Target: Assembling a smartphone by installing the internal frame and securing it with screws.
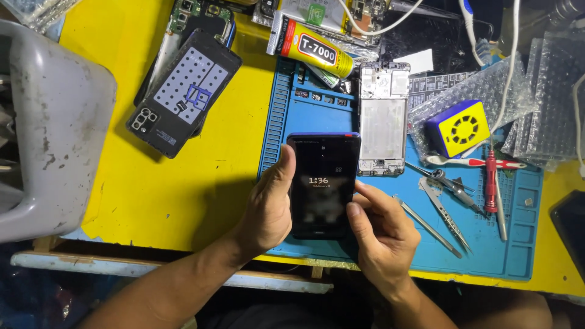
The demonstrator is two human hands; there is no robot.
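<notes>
Your left fingers (286, 167) were curled along the left edge of the dark slab-shaped smartphone with a lit glass screen (323, 183), thumb lying up that side, and your left hand (265, 210) cradled it from beneath. Your right hand (381, 228) closed on the lower right edge, thumb pressed on the glass near the 5 o'clock corner.

Judging by the glowing screen, the phone was already assembled and powered on; what remained looked like checking it.

Its long axis ran 12 to 6 o'clock, top end toward 12, screen facing up, held just above the blue ridged rubber work mat (304, 113) on the yellow tabletop (201, 170).

At 1 o'clock lay a bare silver phone frame (382, 119); at 10 o'clock a black phone back cover (183, 91); at 3 o'clock steel tweezers (445, 210) and a red-handled screwdriver (491, 180).
</notes>
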